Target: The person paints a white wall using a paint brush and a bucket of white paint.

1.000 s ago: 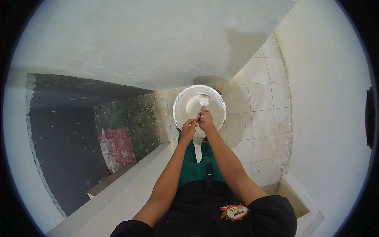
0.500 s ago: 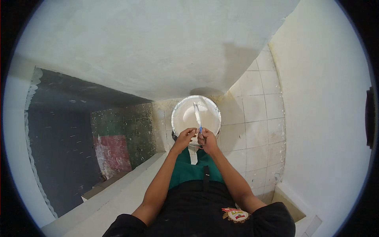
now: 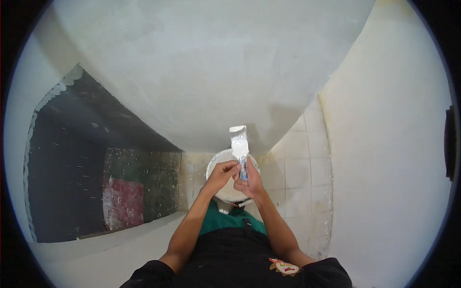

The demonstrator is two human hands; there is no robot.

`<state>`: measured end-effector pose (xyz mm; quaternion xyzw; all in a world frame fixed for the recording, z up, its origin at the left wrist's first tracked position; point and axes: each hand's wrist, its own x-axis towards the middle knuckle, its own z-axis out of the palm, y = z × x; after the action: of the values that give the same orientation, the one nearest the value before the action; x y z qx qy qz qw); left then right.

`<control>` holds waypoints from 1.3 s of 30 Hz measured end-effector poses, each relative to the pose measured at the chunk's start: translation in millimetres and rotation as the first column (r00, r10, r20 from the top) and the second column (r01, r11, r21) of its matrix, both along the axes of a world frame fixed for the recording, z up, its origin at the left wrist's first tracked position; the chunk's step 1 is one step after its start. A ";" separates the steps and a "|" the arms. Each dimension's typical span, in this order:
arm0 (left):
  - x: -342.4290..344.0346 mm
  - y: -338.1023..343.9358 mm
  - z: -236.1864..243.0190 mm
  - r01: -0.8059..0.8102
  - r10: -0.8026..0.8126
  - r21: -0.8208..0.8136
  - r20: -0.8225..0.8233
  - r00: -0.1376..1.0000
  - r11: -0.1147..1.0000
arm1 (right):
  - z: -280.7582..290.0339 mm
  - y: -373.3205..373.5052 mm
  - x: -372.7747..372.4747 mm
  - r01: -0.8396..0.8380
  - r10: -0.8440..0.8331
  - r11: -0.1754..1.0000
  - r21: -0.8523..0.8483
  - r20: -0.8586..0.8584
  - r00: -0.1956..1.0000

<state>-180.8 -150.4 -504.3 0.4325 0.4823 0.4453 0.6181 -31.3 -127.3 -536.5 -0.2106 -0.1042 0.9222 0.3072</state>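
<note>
Below the camera, clothing: black top (image 3: 211, 254) and green trousers (image 3: 216, 222), beneath and between the forearms; drips falling short of the bucket could mark both.
Right hand (image 3: 250, 180): grip closed around the blue-and-white handle (image 3: 244, 174); if coating has reached the handle, it could twist in the palm.
Left hand (image 3: 222, 175): fingers bent at the handle's left side, touching or just beside it; whether its grip bears any load cannot be told. Judged likely to be smeared if the fingers stray up the coated part.
Brush (image 3: 239, 143): held above the bucket, its white-coated head directed away from the person, past the far rim in this view; excess coating could drop outside because of that overhang.
Bucket (image 3: 217, 156): in front of the legs, partly hidden by both hands, rim streaked white; a knock from a foot could tip it.
Tiled floor (image 3: 297, 177): pale, to the bucket's right; spills could leave it slippery.
Wall ahead (image 3: 187, 86): pale, beyond the brush; contact with the head cannot be determined. A careless forward reach could smudge it.
</note>
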 end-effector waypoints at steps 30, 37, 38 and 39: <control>-12.9 26.7 310.5 -0.189 0.415 0.770 -0.107 0.903 0.610 | 288.1 61.5 -31.9 -0.435 -0.711 -0.697 0.570 -0.627 0.318; -30.1 38.3 364.2 -0.217 0.459 0.837 -0.045 0.887 0.501 | 359.6 82.8 -56.0 -0.409 -0.596 -0.786 0.465 -0.745 0.300; -32.2 39.9 371.8 -0.213 0.458 0.861 -0.026 0.888 0.462 | 370.4 86.1 -58.6 -0.423 -0.566 -0.799 0.427 -0.771 0.291; -35.9 41.2 379.3 -0.210 0.455 0.882 -0.007 0.890 0.423 | 381.6 88.9 -61.9 -0.438 -0.535 -0.810 0.389 -0.796 0.282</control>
<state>-216.7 -109.2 -125.0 0.6280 0.3425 0.6821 0.1518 -93.3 -38.4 -154.9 -0.0989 -0.7267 -0.2626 0.6270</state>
